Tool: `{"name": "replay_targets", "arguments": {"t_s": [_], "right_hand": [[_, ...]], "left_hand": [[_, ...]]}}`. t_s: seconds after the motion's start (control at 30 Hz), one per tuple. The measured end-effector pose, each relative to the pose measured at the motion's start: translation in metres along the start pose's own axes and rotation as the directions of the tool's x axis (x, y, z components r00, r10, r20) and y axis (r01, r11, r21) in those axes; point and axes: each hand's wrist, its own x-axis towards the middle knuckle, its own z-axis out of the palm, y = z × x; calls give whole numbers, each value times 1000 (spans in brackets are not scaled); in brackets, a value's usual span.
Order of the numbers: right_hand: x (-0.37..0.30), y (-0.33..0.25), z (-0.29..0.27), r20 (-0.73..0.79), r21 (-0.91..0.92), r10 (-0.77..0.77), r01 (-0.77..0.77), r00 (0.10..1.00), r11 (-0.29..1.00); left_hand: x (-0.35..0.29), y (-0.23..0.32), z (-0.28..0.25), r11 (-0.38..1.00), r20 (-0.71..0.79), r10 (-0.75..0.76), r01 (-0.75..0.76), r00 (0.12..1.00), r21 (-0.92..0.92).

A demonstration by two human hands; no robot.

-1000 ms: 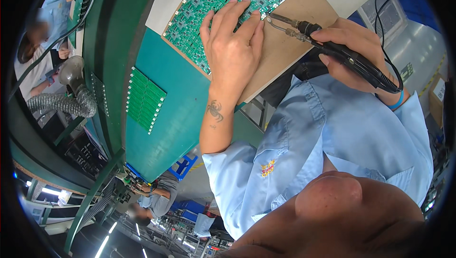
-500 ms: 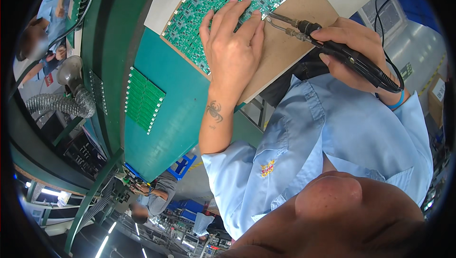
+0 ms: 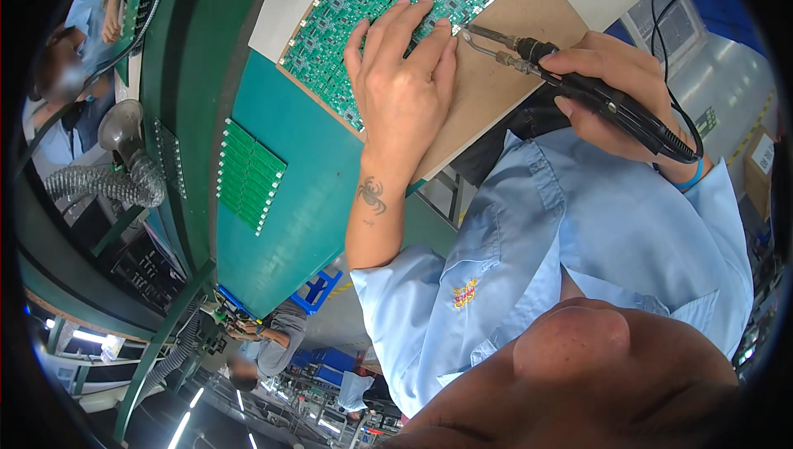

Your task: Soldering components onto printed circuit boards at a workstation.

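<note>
My left hand [image 3: 405, 77] lies on a large green circuit board [image 3: 318, 48] densely covered with small parts. Its fingers are spread over the board, and the thumb and index fingertips rest close to the near edge. My right hand [image 3: 615, 90] is wrapped round the black handle of a soldering iron [image 3: 607, 106]. From the handle a straight metal tip and a thin curved tube point at the board edge, right beside my left fingertips. Whether the tip touches the board I cannot tell. Under the board is a brown sheet [image 3: 516, 52] of cardboard-like material.
A smaller green board panel [image 3: 250, 175] lies on the green mat [image 3: 310, 193] at the left. Beyond it are a fume hood funnel [image 3: 122, 128] and its silver flexible hose [image 3: 99, 180]. Black cables [image 3: 661, 28] hang at the upper right. Other people work at the far left and lower left.
My left hand and the circuit board have shifted very slightly left. The soldering iron keeps its place. At the far upper left, another person's arms have moved.
</note>
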Motion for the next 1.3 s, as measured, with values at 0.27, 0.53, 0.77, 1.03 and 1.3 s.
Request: {"name": "replay_targets", "arguments": {"t_s": [0.27,0.53,0.77,1.03,1.3], "right_hand": [[-2,0,0,-1,-7,8,-8,1000,1000],[-1,-3,-5,3,-52,1,-1,1000,999],[-2,-9,-10,-19,-83,33,-34,999,996],[-5,-13,-6,-39,-74,-1,-2,999,997],[-5,-13,7,1,-57,-35,35,999,998]], "left_hand": [[0,0,1,1000,3,-4,4,1000,3],[0,-1,2,1000,-3,1,-1,1000,-1],[-1,-2,1,1000,-30,24,-24,999,-8],[1,-1,-20,997,130,-56,63,990,-52],[-8,-11,-23,983,115,-67,86,991,-164]]}}
